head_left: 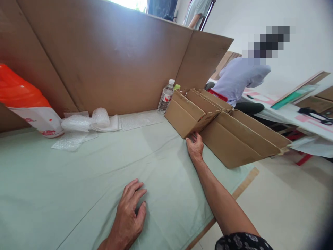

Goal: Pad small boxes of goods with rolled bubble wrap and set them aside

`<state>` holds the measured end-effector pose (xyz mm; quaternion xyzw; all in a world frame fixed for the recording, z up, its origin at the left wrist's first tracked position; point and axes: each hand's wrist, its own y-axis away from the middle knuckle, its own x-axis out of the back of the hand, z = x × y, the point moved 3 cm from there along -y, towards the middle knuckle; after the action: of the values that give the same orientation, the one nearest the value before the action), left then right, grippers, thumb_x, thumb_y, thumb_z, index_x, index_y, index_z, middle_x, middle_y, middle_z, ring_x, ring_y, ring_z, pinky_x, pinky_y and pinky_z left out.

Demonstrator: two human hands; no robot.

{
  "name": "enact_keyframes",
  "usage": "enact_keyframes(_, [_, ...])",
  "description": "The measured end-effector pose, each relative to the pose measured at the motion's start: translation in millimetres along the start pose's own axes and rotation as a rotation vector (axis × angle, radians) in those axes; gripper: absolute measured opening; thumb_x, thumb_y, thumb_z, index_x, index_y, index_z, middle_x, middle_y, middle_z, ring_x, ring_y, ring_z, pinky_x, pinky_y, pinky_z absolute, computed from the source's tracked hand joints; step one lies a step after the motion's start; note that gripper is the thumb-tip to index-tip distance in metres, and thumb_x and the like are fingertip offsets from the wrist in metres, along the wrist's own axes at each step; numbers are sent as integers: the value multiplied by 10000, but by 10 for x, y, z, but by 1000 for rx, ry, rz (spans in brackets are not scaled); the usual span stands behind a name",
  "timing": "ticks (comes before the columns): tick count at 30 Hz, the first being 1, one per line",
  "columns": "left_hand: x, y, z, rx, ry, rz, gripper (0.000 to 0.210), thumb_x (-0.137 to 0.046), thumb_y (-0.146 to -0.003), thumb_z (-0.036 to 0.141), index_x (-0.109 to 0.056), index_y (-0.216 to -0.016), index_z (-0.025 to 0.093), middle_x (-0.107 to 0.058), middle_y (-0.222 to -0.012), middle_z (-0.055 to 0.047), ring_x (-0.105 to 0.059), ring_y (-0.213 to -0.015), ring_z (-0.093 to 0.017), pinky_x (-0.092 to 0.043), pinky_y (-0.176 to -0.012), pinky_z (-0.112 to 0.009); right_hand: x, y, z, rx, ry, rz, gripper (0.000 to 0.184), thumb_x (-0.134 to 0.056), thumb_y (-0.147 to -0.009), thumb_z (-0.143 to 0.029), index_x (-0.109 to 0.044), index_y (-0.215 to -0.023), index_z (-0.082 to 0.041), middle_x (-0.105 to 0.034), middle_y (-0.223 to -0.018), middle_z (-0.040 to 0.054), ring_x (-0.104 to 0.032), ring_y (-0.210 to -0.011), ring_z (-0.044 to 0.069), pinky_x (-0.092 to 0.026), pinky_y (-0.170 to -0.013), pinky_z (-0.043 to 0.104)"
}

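My right hand (195,147) reaches to the near lower corner of a small open cardboard box (183,114). Its thumb and curled fingers are at that corner, and the fingertips are partly hidden. A longer open cardboard box (234,140) stands right beside it, along the table's right edge. My left hand (131,208) lies on the pale green cloth (85,187) with its fingers a little apart and nothing in it. What the boxes contain is mostly out of sight.
Behind the boxes stands a water bottle (166,97) by a tall cardboard panel (125,59). Bubble wrap (100,119) and a large orange-and-white bottle (31,100) are at the left. A person (241,76) sits at another table (307,119); another person (197,14) is farther back.
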<state>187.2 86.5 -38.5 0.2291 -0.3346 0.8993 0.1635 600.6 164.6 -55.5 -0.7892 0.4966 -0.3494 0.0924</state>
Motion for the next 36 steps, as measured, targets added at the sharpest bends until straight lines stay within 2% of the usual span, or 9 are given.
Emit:
enact_keyframes(6, [-12,12,5,23,26,-24,356,-539,-837,71,-638,-1144,220,-681,-1204,-116,-586,-1248,-281,-562,-980,-488,117,87,-134,28,70,-26,357,-555,-736,-359,-612,-1022,-153,-681,-1013,129,-658,-795,219,-565,-792,414])
enact_keyframes(11, [-17,-16,34,64,47,-60,387,-518,-816,49,-619,-1151,214,-667,-1214,-126,-562,-1273,-290,-553,-995,-517,4,225,-527,179,83,-208,294,-476,-834,-352,-646,-984,-164,-702,-895,102,-656,-790,227,-554,-777,399])
enact_keyframes(15, [-25,-37,48,104,67,-80,382,-517,-801,46,-618,-1135,200,-660,-1221,-139,-545,-1288,-304,-530,-1021,-554,-524,298,-1027,378,77,-461,347,-554,-801,-300,-686,-1105,-197,-728,-1094,104,-668,-954,252,-528,-903,422])
enact_keyframes(20, [-45,-67,55,149,121,-93,407,-519,-734,35,-631,-1098,177,-648,-1221,-158,-532,-1293,-329,-507,-1037,-576,-1535,334,-1736,537,111,-641,544,-670,-709,-248,-661,-1252,-205,-629,-1375,115,-551,-1229,330,-411,-1060,489])
enact_keyframes(24, [-77,-109,45,158,170,-96,408,-540,-688,45,-649,-1059,174,-652,-1186,-155,-540,-1270,-336,-497,-1046,-566,-2055,359,-2038,530,142,-675,250,-654,-720,-231,-729,-955,-192,-727,-1131,137,-610,-1068,308,-453,-965,432])
enact_keyframes(27, [-106,-129,7,140,194,-65,394,-571,-658,76,-655,-1030,173,-657,-1152,-151,-555,-1226,-339,-486,-1063,-561,-2008,302,-1992,470,151,-619,103,-581,-753,-229,-654,-691,-192,-711,-814,133,-627,-875,275,-478,-855,400])
enact_keyframes(31, [-172,-142,-55,121,172,-17,319,-593,-663,130,-665,-971,165,-654,-1084,-159,-590,-1130,-326,-475,-1081,-552,-1639,109,-1943,385,106,-477,204,-468,-818,-321,-604,-728,-200,-630,-679,72,-584,-710,236,-491,-716,376])
enact_keyframes(33, [-222,-149,-64,116,159,4,298,-597,-669,146,-681,-954,165,-659,-1061,-156,-604,-1094,-319,-493,-1065,-532,-1563,86,-2127,386,47,-437,248,-432,-852,-363,-608,-829,-191,-641,-734,62,-587,-697,222,-497,-697,365])
enact_keyframes(36, [-246,-167,-51,157,141,37,338,-611,-668,162,-711,-990,145,-668,-1091,-167,-610,-1100,-328,-536,-1007,-509,-1754,286,-2720,480,-60,-463,256,-454,-880,-376,-623,-926,-189,-683,-863,80,-624,-768,221,-509,-762,367])
